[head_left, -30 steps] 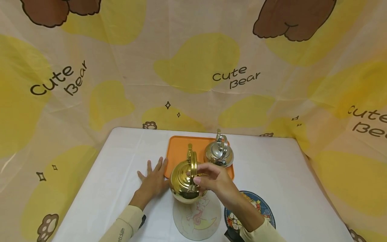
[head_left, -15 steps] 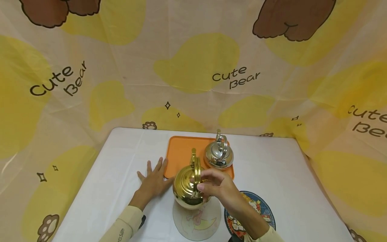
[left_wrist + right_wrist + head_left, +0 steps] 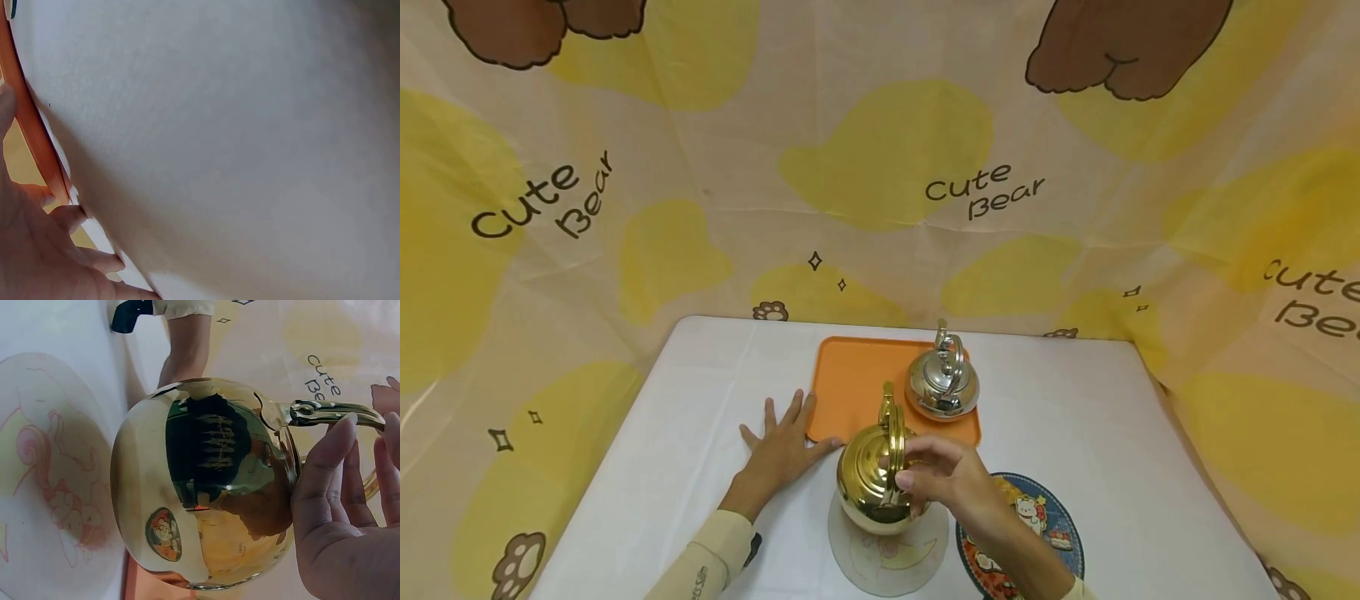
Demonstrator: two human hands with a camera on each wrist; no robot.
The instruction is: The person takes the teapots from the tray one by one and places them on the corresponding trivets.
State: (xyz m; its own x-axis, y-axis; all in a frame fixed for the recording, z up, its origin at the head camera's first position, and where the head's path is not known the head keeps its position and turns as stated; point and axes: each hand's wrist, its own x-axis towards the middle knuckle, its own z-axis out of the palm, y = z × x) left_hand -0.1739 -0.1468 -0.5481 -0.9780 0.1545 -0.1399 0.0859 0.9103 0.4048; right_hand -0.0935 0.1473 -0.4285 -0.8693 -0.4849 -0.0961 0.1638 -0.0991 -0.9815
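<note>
A shiny gold kettle (image 3: pixel 865 483) hangs upright above a pale round mat (image 3: pixel 887 571) printed with a pink figure and a yellow moon. My right hand (image 3: pixel 951 483) grips its arched handle with thumb and fingers. The right wrist view shows the kettle body (image 3: pixel 206 487) apart from the mat (image 3: pixel 56 475). My left hand (image 3: pixel 782 450) lies with fingers spread at the near left corner of the orange tray (image 3: pixel 850 367). In the left wrist view its fingers touch the tray's rim (image 3: pixel 31 119). A silver kettle (image 3: pixel 943 383) stands on the tray's right side.
A blue round mat (image 3: pixel 1052 517) with cartoon bears lies to the right, partly under my right forearm. White cloth covers the table (image 3: pixel 1075 400). Behind it hangs a patterned curtain (image 3: pixel 880 150).
My right hand has carried the gold kettle toward me and slightly right, off the tray's near edge and further over the pale mat. My left hand stays at the tray corner.
</note>
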